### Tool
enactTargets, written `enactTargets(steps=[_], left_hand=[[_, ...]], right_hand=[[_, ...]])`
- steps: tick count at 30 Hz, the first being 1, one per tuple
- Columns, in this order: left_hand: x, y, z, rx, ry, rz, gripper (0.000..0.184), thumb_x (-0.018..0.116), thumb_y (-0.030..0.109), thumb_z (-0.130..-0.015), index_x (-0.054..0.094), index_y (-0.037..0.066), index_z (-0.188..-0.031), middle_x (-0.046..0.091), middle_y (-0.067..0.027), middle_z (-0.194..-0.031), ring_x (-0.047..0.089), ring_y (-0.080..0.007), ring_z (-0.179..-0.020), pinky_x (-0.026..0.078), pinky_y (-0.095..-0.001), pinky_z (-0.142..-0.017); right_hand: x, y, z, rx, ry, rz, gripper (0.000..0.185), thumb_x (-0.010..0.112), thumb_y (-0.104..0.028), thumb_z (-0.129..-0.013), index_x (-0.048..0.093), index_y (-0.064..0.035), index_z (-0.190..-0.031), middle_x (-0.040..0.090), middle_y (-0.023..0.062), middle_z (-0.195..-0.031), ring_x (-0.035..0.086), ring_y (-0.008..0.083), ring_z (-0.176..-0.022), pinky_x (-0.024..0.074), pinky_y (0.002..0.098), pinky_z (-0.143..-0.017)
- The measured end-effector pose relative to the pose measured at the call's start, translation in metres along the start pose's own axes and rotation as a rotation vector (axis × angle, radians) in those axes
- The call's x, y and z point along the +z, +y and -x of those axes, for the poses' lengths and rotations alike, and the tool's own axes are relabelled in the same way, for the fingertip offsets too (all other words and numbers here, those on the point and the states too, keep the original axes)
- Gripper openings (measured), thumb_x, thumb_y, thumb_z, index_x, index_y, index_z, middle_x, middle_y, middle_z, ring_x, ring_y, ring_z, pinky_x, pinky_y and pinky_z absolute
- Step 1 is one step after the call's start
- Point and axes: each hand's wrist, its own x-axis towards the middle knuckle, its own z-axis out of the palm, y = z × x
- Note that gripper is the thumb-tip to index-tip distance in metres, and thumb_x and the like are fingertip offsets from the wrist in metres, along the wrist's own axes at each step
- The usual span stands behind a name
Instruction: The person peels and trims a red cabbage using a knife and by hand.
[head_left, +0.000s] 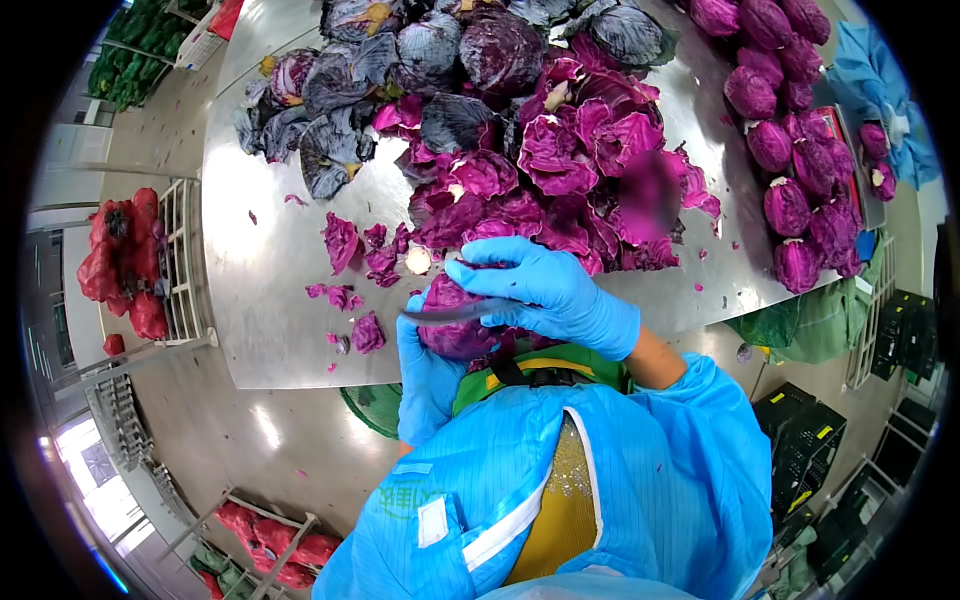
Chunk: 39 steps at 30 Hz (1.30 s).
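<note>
At the table's near edge a red cabbage [452, 330] rests in my left hand [425, 385], which wears a blue glove and wraps round its left and lower side. My right hand [550, 295], also gloved in blue, grips a knife [450, 313]; its handle is hidden in the palm. The dark blade lies across the front of the cabbage, and the right fingers reach over the cabbage's top. Just beyond sits a pale cut stem piece [418, 261]. Small purple leaf scraps [368, 333] lie to the left of the hands.
A heap of loose purple leaves [560, 160] and dark-leaved untrimmed cabbages [500, 50] covers the far part of the metal table [270, 300]. Trimmed red cabbages [790, 205] line the right side. Red mesh sacks [125, 260] stand left; black crates [800, 440] stand right.
</note>
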Motion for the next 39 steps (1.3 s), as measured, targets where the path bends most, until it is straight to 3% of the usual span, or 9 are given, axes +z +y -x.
enactTargets(steps=[2, 9, 12, 15, 19, 23, 30, 35, 39], left_hand=[[-0.003, 0.004, -0.002, -0.059, -0.059, -0.002, 0.067, 0.048, 0.054, -0.093, 0.045, 0.008, -0.141, 0.055, -0.0154, -0.136, 0.059, -0.0324, -0.118, 0.052, -0.054, -0.095], [-0.016, 0.003, -0.003, -0.232, -0.249, -0.034, 0.054, 0.05, 0.035, -0.09, 0.052, 0.002, -0.133, 0.059, -0.0176, -0.129, 0.062, -0.0345, -0.113, 0.053, -0.0519, -0.094], [-0.017, 0.004, -0.002, -0.119, -0.303, 0.043, 0.05, 0.052, 0.029, -0.093, 0.052, -0.004, -0.13, 0.059, -0.0206, -0.129, 0.061, -0.0339, -0.115, 0.052, -0.0502, -0.096], [-0.019, 0.004, -0.002, -0.132, -0.298, 0.335, 0.064, 0.055, 0.042, -0.09, 0.049, -0.004, -0.134, 0.056, -0.0205, -0.133, 0.056, -0.0357, -0.123, 0.046, -0.0538, -0.104], [-0.04, -0.004, -0.016, -0.22, -0.457, 0.564, 0.069, 0.048, 0.053, -0.093, 0.045, 0.003, -0.141, 0.053, -0.017, -0.138, 0.052, -0.0369, -0.125, 0.037, -0.0541, -0.111], [-0.008, 0.005, -0.006, 0.019, -0.258, -0.281, 0.066, 0.06, 0.04, -0.09, 0.044, 0.0, -0.141, 0.053, -0.0157, -0.137, 0.054, -0.0276, -0.125, 0.042, -0.0415, -0.108], [-0.021, 0.0, 0.004, 0.011, -0.288, -0.574, 0.084, 0.082, 0.023, -0.068, 0.042, 0.001, -0.139, 0.052, -0.0127, -0.133, 0.051, -0.0233, -0.125, 0.039, -0.0384, -0.11], [-0.027, -0.019, 0.006, 0.476, -0.337, -0.802, 0.091, 0.088, 0.02, -0.064, 0.039, 0.002, -0.139, 0.048, -0.0144, -0.136, 0.048, -0.025, -0.127, 0.036, -0.0396, -0.111], [-0.031, -0.027, 0.002, 0.521, -0.152, -0.75, 0.104, 0.091, 0.019, -0.061, 0.032, 0.002, -0.145, 0.042, -0.0153, -0.141, 0.043, -0.0264, -0.132, 0.035, -0.0406, -0.112]], right_hand=[[-0.007, 0.013, -0.002, -0.255, -0.049, 0.218, 0.057, 0.075, -0.023, -0.08, 0.057, -0.0117, -0.133, 0.063, 0.0096, -0.111, 0.067, 0.0235, -0.087, 0.0565, 0.0306, -0.066], [-0.052, 0.027, 0.008, -0.251, 0.004, 0.778, 0.036, 0.071, -0.023, -0.08, 0.063, -0.0111, -0.114, 0.066, 0.0097, -0.115, 0.068, 0.0217, -0.092, 0.0565, 0.0343, -0.067], [-0.072, 0.06, 0.003, -0.152, 0.444, 0.806, 0.033, 0.072, -0.011, -0.08, 0.067, -0.0109, -0.112, 0.067, 0.0094, -0.112, 0.067, 0.0239, -0.092, 0.0572, 0.0336, -0.072], [-0.067, 0.041, 0.009, 0.143, 0.71, 0.711, 0.051, 0.077, -0.017, -0.082, 0.062, -0.0095, -0.13, 0.066, 0.0103, -0.111, 0.066, 0.0181, -0.085, 0.0542, 0.0285, -0.068], [-0.026, 0.007, 0.016, 0.442, 0.175, -0.152, 0.061, 0.082, -0.033, -0.077, 0.062, -0.0083, -0.129, 0.066, 0.0085, -0.112, 0.063, 0.016, -0.093, 0.0512, 0.0283, -0.077], [0.006, 0.015, 0.013, 0.652, 0.056, -0.703, 0.053, 0.081, -0.035, -0.079, 0.066, -0.0091, -0.124, 0.069, 0.007, -0.105, 0.062, 0.0133, -0.097, 0.0472, 0.03, -0.09], [0.026, 0.029, 0.024, 0.144, 0.021, -0.048, 0.025, 0.071, -0.025, -0.09, 0.072, -0.0044, -0.105, 0.071, 0.0033, -0.09, 0.065, 0.0135, -0.074, 0.0528, 0.0322, -0.066], [0.019, 0.042, 0.017, 0.73, 0.279, -0.541, 0.029, 0.056, -0.028, -0.1, 0.07, -0.0043, -0.106, 0.071, 0.008, -0.091, 0.064, 0.0096, -0.071, 0.0504, 0.0276, -0.059], [0.026, 0.03, 0.045, 0.207, 0.117, 0.584, 0.035, 0.064, -0.029, -0.093, 0.063, -0.0069, -0.121, 0.061, 0.007, -0.075, 0.063, 0.0194, -0.061, 0.0487, 0.0347, -0.053]])
